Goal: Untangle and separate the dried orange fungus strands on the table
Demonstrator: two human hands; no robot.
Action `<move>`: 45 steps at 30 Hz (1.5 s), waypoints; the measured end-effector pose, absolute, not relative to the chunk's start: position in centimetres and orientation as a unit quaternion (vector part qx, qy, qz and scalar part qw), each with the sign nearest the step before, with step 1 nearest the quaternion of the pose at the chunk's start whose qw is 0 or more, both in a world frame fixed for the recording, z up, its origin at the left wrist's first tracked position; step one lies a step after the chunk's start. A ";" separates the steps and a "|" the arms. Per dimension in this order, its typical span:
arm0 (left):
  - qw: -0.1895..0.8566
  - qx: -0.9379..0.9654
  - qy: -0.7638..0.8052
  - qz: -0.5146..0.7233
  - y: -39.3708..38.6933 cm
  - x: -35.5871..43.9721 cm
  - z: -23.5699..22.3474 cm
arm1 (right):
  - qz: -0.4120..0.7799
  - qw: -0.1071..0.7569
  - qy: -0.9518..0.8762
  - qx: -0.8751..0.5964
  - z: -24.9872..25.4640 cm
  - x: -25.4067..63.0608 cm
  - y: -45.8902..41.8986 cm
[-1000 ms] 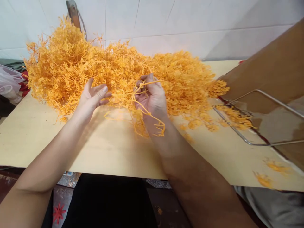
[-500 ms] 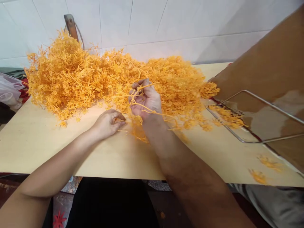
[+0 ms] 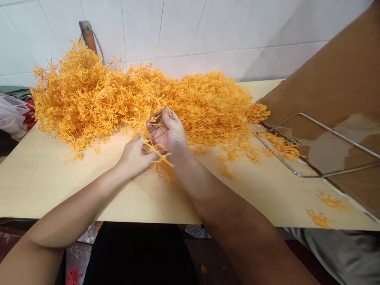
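Orange branching strands held up just in front of the orange pile, roughly midway along it, above the table. Left hand: fingers curled, thumb closed against them, pinching strands at the fingertips; loose ends stick out past the thumb, toward the right wrist. Right hand: palm turned partly up, thumb pressed to the index finger on a thin strand, other fingers half curled; closer to the pile than the left hand. Hands just beside each other, strands in the gap between. Whether both have the same piece: cannot tell, strands overlap and blur.

Versus half a second ago: right hand has shifted left, up close to the left hand; long strand that ran over the right wrist no longer lies there, strands now bunched nearer the left fingers. Left hand about the same spot. One second ago left hand was up against the pile, fingers spread; now lower, in front of it, and pinching.

Around the pile: metal wire frame off its right end, leaning brown panel beyond that, two loose orange pieces well to the right and nearer the person, whitish plastic bag past its left end, tiled wall behind.
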State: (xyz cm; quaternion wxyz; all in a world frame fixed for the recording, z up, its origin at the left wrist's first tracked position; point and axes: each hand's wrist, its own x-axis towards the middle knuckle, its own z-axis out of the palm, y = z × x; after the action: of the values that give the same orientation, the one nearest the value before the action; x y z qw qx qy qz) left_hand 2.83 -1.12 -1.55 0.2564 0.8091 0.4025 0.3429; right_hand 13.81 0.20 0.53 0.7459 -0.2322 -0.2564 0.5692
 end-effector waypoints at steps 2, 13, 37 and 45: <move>0.200 0.798 0.415 0.389 -0.8 2.6 -1.8 | 0.557 0.754 -0.264 -0.228 0.5 13.9 0.2; 0.018 0.895 0.273 0.353 -1.8 1.4 0.4 | 0.552 0.768 -0.223 -0.237 0.2 14.6 0.9; 0.516 0.523 0.453 0.505 1.6 0.2 1.4 | 0.657 0.651 -0.256 -0.282 0.9 14.3 -0.1; 0.561 0.538 0.396 0.488 0.9 0.6 1.3 | 0.622 0.625 -0.359 -0.308 -0.2 12.8 -0.5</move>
State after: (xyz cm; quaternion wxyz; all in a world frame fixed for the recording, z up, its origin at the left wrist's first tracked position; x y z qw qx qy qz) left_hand 0.61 0.91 1.34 0.5614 0.5382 0.3962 0.4880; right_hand 12.77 -0.48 -0.16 0.6246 -0.3077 -0.3588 0.6217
